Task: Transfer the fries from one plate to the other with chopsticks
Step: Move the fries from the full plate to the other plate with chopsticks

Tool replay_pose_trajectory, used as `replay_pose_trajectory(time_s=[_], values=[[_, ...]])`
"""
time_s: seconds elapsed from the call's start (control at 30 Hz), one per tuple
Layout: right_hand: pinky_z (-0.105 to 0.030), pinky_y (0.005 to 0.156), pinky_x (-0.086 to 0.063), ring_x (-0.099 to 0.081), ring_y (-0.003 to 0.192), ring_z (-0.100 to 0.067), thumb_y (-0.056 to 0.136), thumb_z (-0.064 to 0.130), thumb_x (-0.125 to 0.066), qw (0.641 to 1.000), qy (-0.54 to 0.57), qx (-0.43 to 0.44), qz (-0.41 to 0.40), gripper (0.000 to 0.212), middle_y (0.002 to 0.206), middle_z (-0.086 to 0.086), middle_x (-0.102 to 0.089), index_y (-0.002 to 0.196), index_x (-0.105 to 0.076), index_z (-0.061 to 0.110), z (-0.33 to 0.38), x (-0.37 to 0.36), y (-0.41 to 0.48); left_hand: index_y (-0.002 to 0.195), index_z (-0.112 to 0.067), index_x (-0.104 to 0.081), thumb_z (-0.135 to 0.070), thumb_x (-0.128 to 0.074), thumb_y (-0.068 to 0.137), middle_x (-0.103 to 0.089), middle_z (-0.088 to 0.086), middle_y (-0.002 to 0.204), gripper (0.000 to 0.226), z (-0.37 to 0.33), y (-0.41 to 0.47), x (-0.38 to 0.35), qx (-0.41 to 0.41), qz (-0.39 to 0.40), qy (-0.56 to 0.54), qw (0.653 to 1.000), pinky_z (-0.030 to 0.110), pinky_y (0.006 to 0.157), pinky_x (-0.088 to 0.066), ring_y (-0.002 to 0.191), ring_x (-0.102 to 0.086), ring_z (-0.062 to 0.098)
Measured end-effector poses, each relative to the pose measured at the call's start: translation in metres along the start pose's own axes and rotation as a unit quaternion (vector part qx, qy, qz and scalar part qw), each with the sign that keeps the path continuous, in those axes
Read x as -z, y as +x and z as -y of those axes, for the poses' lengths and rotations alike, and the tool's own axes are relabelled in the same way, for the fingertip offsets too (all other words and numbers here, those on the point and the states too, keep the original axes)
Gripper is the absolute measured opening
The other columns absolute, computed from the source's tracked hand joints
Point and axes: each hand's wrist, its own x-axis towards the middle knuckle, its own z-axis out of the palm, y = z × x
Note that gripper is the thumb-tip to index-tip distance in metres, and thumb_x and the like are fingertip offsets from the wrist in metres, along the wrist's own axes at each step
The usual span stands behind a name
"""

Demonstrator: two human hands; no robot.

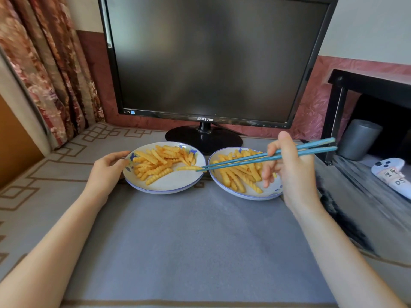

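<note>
Two white plates with blue rims sit side by side in front of a monitor. The left plate (171, 185) carries a heap of crinkle-cut fries (155, 165). The right plate (251, 194) also carries several fries (238, 176). My right hand (289, 172) grips a pair of teal chopsticks (266, 158) that reach left across the right plate. Their tips pinch one fry (188, 168) at the right side of the left plate. My left hand (106, 172) holds the left plate's left rim with thumb and fingers.
A black monitor (211, 63) on a round stand (203, 138) rises right behind the plates. A grey cup (358, 140) and a white controller (391, 174) lie at the right, under a black shelf (367, 83). A patterned curtain (44, 74) hangs at the left.
</note>
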Motion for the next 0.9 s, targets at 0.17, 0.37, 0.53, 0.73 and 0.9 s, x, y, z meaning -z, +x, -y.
replay_pose_trajectory(time_s=[0.17, 0.37, 0.53, 0.73, 0.9], values=[[-0.019, 0.037, -0.029, -0.039, 0.029, -0.020, 0.099, 0.026, -0.040, 0.995, 0.012, 0.037, -0.091, 0.039, 0.036, -0.002, -0.046, 0.063, -0.046, 0.012, 0.008, 0.042, 0.002, 0.116, -0.013, -0.063, -0.010, -0.050, 0.094, -0.067, 0.000, 0.092, 0.026, 0.000, 0.000, 0.000, 0.005, 0.001, -0.004, 1.000, 0.023, 0.073, -0.049, 0.082, -0.063, 0.014], [-0.021, 0.038, -0.028, -0.041, 0.029, -0.017, 0.098, 0.026, -0.036, 0.982, 0.007, 0.061, -0.181, 0.036, 0.035, -0.004, -0.047, 0.065, -0.047, 0.015, 0.004, 0.085, 0.002, 0.118, -0.012, -0.064, -0.012, -0.051, 0.094, -0.068, 0.008, 0.099, 0.027, -0.001, 0.000, 0.000, 0.004, 0.001, 0.004, 1.000, 0.033, 0.085, -0.050, 0.094, -0.064, 0.023], [-0.022, 0.037, -0.029, -0.043, 0.028, -0.016, 0.099, 0.021, -0.033, 0.977, -0.026, 0.080, -0.198, 0.036, 0.036, -0.005, -0.051, 0.066, -0.046, 0.013, -0.003, 0.094, -0.002, 0.117, -0.015, -0.064, -0.013, -0.052, 0.093, -0.068, 0.009, 0.104, 0.027, 0.000, -0.001, 0.001, 0.000, 0.000, 0.014, 1.000, 0.037, 0.091, -0.050, 0.096, -0.064, 0.023], [-0.022, 0.037, -0.030, -0.044, 0.030, -0.018, 0.101, 0.027, -0.034, 0.981, -0.083, 0.084, -0.155, 0.039, 0.042, -0.011, -0.053, 0.069, -0.049, 0.012, -0.011, 0.093, -0.006, 0.118, -0.014, -0.064, -0.013, -0.051, 0.094, -0.067, 0.010, 0.103, 0.027, -0.001, -0.002, 0.000, -0.002, 0.002, 0.012, 1.000, 0.035, 0.087, -0.049, 0.092, -0.064, 0.023], [-0.021, 0.037, -0.031, -0.043, 0.031, -0.018, 0.101, 0.026, -0.034, 0.981, -0.097, 0.089, -0.141, 0.038, 0.041, -0.008, -0.052, 0.070, -0.050, 0.012, -0.006, 0.093, -0.010, 0.119, -0.012, -0.063, -0.012, -0.051, 0.094, -0.067, 0.010, 0.102, 0.028, -0.002, -0.002, 0.000, -0.002, 0.001, 0.011, 1.000, 0.033, 0.085, -0.049, 0.090, -0.063, 0.022]])
